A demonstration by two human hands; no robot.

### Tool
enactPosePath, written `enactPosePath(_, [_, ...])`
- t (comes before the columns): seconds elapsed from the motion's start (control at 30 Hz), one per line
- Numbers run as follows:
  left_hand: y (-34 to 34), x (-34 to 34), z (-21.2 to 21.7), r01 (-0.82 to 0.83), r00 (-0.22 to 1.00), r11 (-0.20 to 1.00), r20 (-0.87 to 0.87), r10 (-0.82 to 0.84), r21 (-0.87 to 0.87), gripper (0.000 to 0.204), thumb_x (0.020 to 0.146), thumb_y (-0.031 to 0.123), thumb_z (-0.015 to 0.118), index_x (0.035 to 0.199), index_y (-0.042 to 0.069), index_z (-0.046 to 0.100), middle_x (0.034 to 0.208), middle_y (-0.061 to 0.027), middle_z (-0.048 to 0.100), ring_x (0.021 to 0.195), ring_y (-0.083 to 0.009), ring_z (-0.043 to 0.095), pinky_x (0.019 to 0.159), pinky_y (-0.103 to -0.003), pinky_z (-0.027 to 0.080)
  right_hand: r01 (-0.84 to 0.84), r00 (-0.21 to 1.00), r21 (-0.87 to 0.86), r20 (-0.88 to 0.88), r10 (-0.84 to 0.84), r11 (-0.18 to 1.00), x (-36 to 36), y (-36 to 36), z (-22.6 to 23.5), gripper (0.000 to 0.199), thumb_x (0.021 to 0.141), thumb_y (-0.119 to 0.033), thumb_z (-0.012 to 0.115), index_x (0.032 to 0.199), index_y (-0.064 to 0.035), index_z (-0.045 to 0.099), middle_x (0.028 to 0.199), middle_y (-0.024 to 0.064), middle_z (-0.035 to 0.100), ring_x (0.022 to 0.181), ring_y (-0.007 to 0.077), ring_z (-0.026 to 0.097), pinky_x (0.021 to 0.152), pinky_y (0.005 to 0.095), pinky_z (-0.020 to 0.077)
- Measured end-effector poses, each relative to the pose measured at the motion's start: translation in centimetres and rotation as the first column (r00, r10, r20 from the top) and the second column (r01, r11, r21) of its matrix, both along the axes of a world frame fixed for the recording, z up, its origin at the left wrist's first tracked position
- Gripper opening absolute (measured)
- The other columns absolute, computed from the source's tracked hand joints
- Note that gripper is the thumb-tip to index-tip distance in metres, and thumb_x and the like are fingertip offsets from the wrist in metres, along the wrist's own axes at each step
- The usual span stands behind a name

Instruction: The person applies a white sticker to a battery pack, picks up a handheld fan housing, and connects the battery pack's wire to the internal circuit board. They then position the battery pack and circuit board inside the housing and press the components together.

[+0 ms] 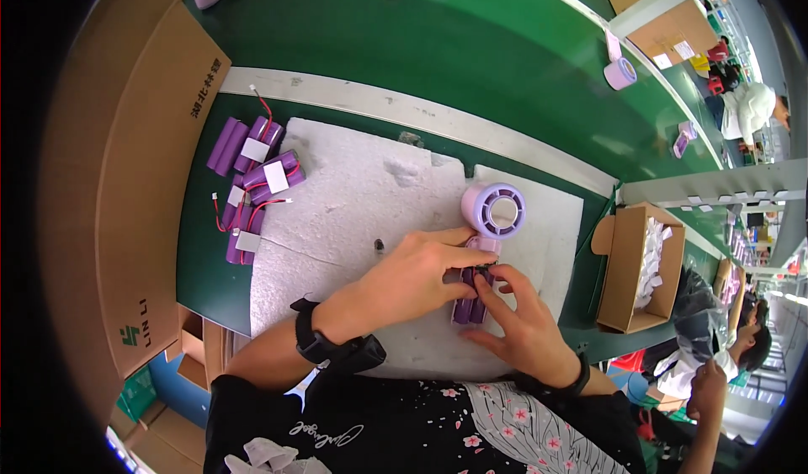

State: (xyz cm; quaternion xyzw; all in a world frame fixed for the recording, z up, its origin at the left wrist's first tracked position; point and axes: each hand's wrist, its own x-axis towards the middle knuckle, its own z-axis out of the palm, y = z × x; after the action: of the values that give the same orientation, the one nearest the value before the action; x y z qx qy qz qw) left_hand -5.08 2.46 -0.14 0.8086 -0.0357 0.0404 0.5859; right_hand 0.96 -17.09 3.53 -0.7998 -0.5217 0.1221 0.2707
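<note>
Our left hand lay curled over the upper end of a purple battery pack, its grip clenched on the pack with the fingertips pressing at the top, where a small dark part showed. Our right hand met it from below: the thumb and forefinger pinched the same pack near its top, while the other fingers spread loosely beside it. The pack, made of two purple cells side by side, rested on a white foam sheet just below a purple fan body with a round open ring, and it seemed to join the fan's lower end, though we could not tell how firmly. Both wrists wore dark bands.

The foam sheet lay on a green counter, crossed by a pale strip running along the sheet's far edge. At the sheet's left edge sat a cluster of spare battery packs, purple with white labels and red wires. More purple parts and a roll of tape lay farther off on the counter.

A large cardboard box stood at the far left. To the right, an open small carton held white bagged pieces. Other people worked at the right edge.
</note>
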Motion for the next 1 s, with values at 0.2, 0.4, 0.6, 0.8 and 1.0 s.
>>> enactPosePath(0.2, [0.8, 0.5, 0.4, -0.281, 0.956, 0.954, 0.113, 0.269, 0.107, 0.055, 0.067, 0.003, 0.078, 0.119, 0.009, 0.062, 0.123, -0.0159, 0.06, 0.102, -0.0316, 0.062, 0.08, -0.036, 0.054, 0.149, 0.969, 0.023, 0.194, -0.151, 0.989, 5.5, 3.7, -1.9, 0.058, 0.069, -0.007, 0.077, 0.122, 0.0004, 0.056, 0.12, 0.0195, 0.053, 0.099, 0.0344, 0.058, 0.081, 0.0413, 0.051])
enactPosePath(0.4, [4.4, -0.1, 0.7, -0.584, 0.812, 0.672, 0.313, 0.493, 0.456, 0.051, 0.069, 0.005, 0.075, 0.118, 0.011, 0.062, 0.117, -0.0152, 0.058, 0.108, -0.0365, 0.053, 0.093, -0.045, 0.043, 0.456, 0.811, 0.059, 0.383, -0.442, 0.888, 18.9, 9.9, 0.2, 0.047, 0.076, -0.016, 0.073, 0.117, 0.0001, 0.058, 0.116, 0.0236, 0.056, 0.107, 0.0403, 0.055, 0.09, 0.0425, 0.0467])
enactPosePath(0.6, [6.8, -1.8, 2.4, -0.634, 0.606, 0.246, 0.273, 0.747, 0.733, 0.048, 0.067, 0.006, 0.076, 0.113, 0.013, 0.065, 0.117, -0.0112, 0.057, 0.113, -0.0321, 0.046, 0.096, -0.049, 0.031, 0.819, 0.449, 0.019, 0.6, -0.662, 0.574, 38.3, 7.3, -4.1, 0.082, 0.075, -0.042, 0.07, 0.14, -0.0052, 0.036, 0.128, 0.0308, 0.048, 0.12, 0.0468, 0.044, 0.102, 0.0505, 0.0365])
enactPosePath(0.8, [7.6, -3.5, 4.2, -0.596, 0.613, 0.342, 0.137, 0.778, 0.727, 0.047, 0.067, 0.008, 0.078, 0.112, 0.014, 0.066, 0.117, -0.0097, 0.058, 0.112, -0.03, 0.048, 0.095, -0.046, 0.032, 0.865, 0.49, -0.117, 0.402, -0.774, 0.487, 50.6, 0.4, -4.9, 0.08, 0.074, -0.039, 0.069, 0.141, -0.0099, 0.038, 0.12, 0.0261, 0.058, 0.116, 0.0369, 0.053, 0.093, 0.0471, 0.0454])
enactPosePath(1.0, [8.9, -3.6, 3.8, -0.644, 0.542, 0.308, 0.134, 0.83, 0.7, 0.05, 0.065, 0.011, 0.08, 0.113, 0.014, 0.066, 0.117, -0.0085, 0.06, 0.114, -0.0288, 0.049, 0.094, -0.042, 0.035, 0.94, 0.31, 0.051, 0.28, -0.908, 0.337, 52.9, -2.7, -4.6, 0.069, 0.069, -0.038, 0.073, 0.121, 0.0025, 0.053, 0.099, 0.0207, 0.067, 0.066, 0.0276, 0.068, 0.057, 0.0345, 0.0538])
